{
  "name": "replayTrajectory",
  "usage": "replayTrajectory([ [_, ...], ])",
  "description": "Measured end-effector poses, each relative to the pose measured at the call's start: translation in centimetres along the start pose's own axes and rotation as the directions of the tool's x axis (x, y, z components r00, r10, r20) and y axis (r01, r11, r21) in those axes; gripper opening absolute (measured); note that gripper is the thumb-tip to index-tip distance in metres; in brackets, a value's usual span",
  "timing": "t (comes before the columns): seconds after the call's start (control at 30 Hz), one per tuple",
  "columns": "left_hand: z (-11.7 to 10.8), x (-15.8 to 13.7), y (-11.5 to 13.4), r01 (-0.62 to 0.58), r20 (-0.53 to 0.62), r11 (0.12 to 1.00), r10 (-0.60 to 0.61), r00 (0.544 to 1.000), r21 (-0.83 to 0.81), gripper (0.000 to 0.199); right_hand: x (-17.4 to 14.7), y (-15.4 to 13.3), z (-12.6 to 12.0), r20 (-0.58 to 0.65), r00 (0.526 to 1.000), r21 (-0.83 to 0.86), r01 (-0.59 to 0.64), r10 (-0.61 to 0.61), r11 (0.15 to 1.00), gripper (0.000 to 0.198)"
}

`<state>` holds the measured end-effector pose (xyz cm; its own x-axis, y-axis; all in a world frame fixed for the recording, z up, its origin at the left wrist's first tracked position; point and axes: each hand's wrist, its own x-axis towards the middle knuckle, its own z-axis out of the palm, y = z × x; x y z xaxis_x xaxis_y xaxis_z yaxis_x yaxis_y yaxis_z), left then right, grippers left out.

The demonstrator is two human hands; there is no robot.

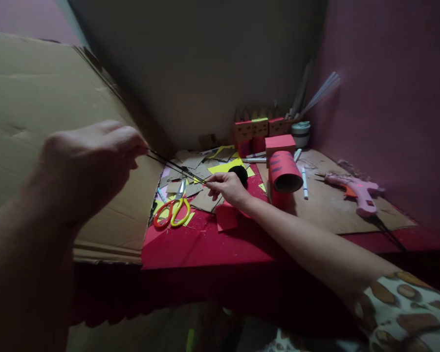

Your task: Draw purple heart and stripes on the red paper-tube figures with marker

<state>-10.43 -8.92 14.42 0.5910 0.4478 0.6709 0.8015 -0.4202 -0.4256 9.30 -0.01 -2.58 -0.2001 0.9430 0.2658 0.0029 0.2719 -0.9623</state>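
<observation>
Strands of black yarn (176, 166) stretch taut between my two hands. My left hand (95, 159), raised near the camera at the left, is closed on one end. Over the table, my right hand (227, 188) pinches the other end between thumb and fingertips. Just behind my right hand lies a ball of black yarn (239, 173), partly hidden. Scissors (175, 208) with one red and one yellow handle rest below the strands. A small red paper piece (226, 218) lies beneath my right wrist.
Cardboard and yellow paper scraps (205, 198) cover the table's left part. A red paper tube figure (285, 171) stands right of centre, small box-headed figures (258, 129) behind it. A pink glue gun (359, 190) lies on cardboard at right. A large cardboard sheet (113, 210) stands left.
</observation>
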Motion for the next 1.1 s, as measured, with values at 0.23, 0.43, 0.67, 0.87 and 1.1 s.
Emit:
replayTrajectory([
  [0.23,2.4,-1.9,-3.7,0.097,0.158,0.978,-0.068,0.985,-0.186,0.019,-2.1,-0.4,-2.5,-0.048,0.991,-0.296,0.108,-0.127,0.949,0.013],
  [0.43,5.8,-4.4,-4.1,0.169,0.221,0.956,-0.115,0.968,-0.24,0.017,-6.5,-1.9,-3.3,-0.054,0.961,-0.578,0.191,-0.27,0.793,0.023],
  [0.67,10.1,-4.3,0.1,0.371,0.394,0.825,-0.2,0.897,-0.426,0.014,-6.7,-5.2,-4.6,-0.117,0.909,-0.651,0.233,-0.399,0.722,0.02],
  [0.87,13.0,-3.7,4.7,0.557,0.519,0.588,-0.255,0.816,-0.587,0.015,-4.4,-8.1,-5.4,-0.181,0.876,-0.654,0.233,-0.448,0.72,0.019],
  [1.1,14.6,-1.1,7.8,0.655,0.589,0.288,-0.287,0.755,-0.699,0.017,-4.2,-12.6,-6.9,-0.031,0.802,-0.922,0.207,-0.597,0.327,0.017],
])
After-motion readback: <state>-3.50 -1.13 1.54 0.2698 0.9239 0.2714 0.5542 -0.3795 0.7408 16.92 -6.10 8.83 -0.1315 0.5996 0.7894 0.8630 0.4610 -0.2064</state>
